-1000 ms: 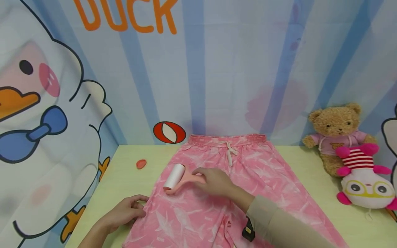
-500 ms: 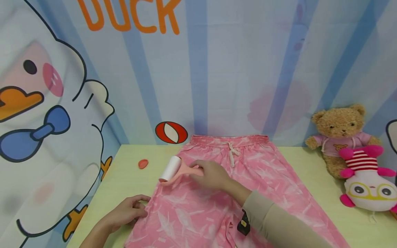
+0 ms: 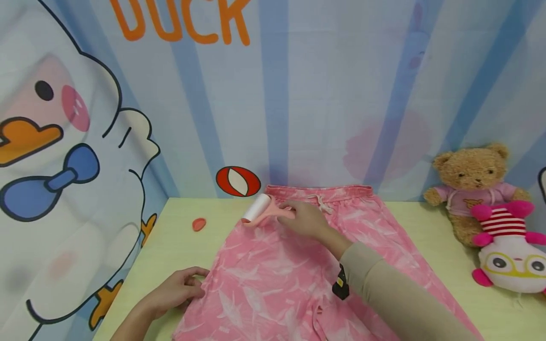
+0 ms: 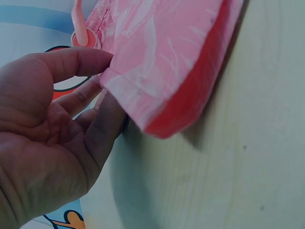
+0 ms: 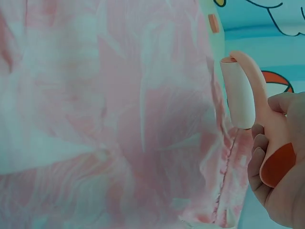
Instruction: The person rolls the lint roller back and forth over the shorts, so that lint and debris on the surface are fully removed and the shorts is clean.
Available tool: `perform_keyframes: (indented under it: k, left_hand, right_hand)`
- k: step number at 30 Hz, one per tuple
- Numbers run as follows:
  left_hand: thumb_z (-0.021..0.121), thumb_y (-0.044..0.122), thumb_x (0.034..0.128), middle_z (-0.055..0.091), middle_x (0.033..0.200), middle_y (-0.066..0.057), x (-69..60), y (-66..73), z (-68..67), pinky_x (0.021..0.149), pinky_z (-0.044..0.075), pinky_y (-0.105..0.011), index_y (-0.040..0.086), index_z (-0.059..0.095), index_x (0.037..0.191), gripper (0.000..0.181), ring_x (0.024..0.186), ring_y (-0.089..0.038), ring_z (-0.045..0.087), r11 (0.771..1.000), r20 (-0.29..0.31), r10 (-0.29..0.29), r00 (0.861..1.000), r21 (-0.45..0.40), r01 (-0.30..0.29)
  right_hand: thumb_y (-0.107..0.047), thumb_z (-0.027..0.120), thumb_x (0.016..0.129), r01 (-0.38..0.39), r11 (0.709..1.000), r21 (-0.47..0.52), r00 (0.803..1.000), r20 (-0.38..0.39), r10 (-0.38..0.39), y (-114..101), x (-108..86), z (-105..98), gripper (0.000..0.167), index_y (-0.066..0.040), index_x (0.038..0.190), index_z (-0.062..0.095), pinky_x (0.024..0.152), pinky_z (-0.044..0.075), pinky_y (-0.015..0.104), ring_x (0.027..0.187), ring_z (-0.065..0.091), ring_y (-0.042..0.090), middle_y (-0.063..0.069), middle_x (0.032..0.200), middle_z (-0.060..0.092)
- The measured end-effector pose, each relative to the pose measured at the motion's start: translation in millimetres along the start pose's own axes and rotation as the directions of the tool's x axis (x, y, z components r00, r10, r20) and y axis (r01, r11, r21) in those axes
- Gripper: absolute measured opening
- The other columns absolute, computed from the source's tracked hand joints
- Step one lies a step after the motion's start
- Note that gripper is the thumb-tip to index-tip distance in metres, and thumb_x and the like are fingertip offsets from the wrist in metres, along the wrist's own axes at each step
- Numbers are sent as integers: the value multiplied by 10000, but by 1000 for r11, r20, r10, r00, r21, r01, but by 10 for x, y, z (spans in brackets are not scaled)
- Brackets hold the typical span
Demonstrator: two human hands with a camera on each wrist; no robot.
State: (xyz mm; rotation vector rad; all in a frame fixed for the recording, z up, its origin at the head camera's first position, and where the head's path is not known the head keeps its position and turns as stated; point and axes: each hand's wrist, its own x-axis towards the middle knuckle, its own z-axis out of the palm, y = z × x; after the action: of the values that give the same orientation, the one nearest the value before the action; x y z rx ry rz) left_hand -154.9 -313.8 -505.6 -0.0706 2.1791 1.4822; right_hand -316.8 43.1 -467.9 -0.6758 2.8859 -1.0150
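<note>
orange lettering "duck" (image 3: 186, 21), top cut off, on striped backdrop (image 3: 315, 94)

1. Down the left, a bare lane of table (image 3: 166, 246) runs open between the left hand (image 3: 177, 291) and the small orange-red oval (image 3: 198, 224), the lane's one low obstacle.
2. The left hand itself plugs the near left edge of the pink drawstring pants (image 3: 251, 270).
3. Up top, the lint roller (image 3: 258, 209) and right hand (image 3: 307, 219) bar the waistband's left end; the backdrop (image 3: 328, 109) walls off everything behind.
4. Near right, the sleeve (image 3: 396, 289) cuts diagonally across, a black device (image 3: 340, 286) jutting beside its cuff.
5. Far right, there's passage beside the pants until the teddy bear (image 3: 471, 177) and panda plush (image 3: 512, 270) crowd it.
</note>
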Motion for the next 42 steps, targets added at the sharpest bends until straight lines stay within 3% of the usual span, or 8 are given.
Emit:
perform_keyframes:
  k: [12, 20, 26, 30, 33, 36, 42]
  left_hand:
    - [696, 71, 919, 633, 890, -86, 23, 23, 21, 584, 463, -286, -27, 549, 1376, 490, 640, -160, 556, 1000, -5, 8, 1000, 2, -8]
    - [696, 72, 919, 636, 893, -80, 13, 25, 6, 580, 463, -284, -32, 547, 1377, 492, 645, -160, 557, 1000, -3, 21, 1000, 6, -21]
    - [701, 67, 908, 637, 891, -93, 17, 39, 1, 582, 477, -282, -28, 558, 1362, 486, 646, -158, 566, 1000, -9, 22, 1000, 1, -22]
    - [703, 64, 905, 633, 883, -94, 17, 24, 0, 579, 471, -281, -27, 560, 1359, 485, 644, -163, 559, 1000, -20, 16, 1000, 11, -15]
    - [703, 65, 904, 628, 881, -93, 18, 10, 8, 578, 465, -284, -20, 561, 1360, 485, 647, -168, 555, 1000, -27, 2, 1000, 15, -2]
    - [703, 68, 903, 625, 885, -91, 22, 2, 15, 578, 465, -286, -14, 561, 1362, 487, 649, -170, 554, 1000, -30, -6, 1000, 15, 6]
    - [704, 73, 911, 626, 888, -96, 12, -1, 25, 586, 470, -292, -22, 553, 1376, 498, 653, -176, 559, 1000, -30, -14, 999, 12, 15]
  right_hand:
    - [-463, 671, 990, 3, 999, -40, 999, 36, -2, 207, -30, -32, 482, -182, 1381, 688, 849, 524, 479, 1005, 691, 259, 82, 1350, 675]
    - [-468, 675, 990, 14, 999, -40, 999, 47, -12, 443, -179, -202, 483, -185, 1381, 689, 929, 510, 525, 1094, 678, 294, 77, 1319, 692]
    - [-498, 674, 983, 7, 1000, -30, 999, 43, -6, 657, -417, -377, 534, -164, 1400, 674, 826, 477, 483, 1124, 651, 390, 185, 1498, 541]
    - [-513, 693, 966, 22, 999, -44, 999, 31, -20, 769, -541, -468, 567, -150, 1402, 673, 773, 463, 450, 904, 670, 302, 188, 1371, 642]
    - [-483, 719, 958, 22, 999, -32, 1000, 16, -21, 866, -624, -509, 531, -162, 1379, 693, 746, 458, 428, 751, 588, 204, 125, 1179, 731]
    - [-416, 759, 945, 35, 999, -28, 999, -11, -36, 959, -716, -547, 453, -181, 1331, 727, 785, 492, 424, 865, 632, 152, 74, 1212, 732]
    - [-380, 777, 938, 19, 999, -33, 999, -27, -20, 1121, -906, -644, 439, -175, 1323, 732, 863, 529, 495, 1059, 672, 240, 57, 1252, 721]
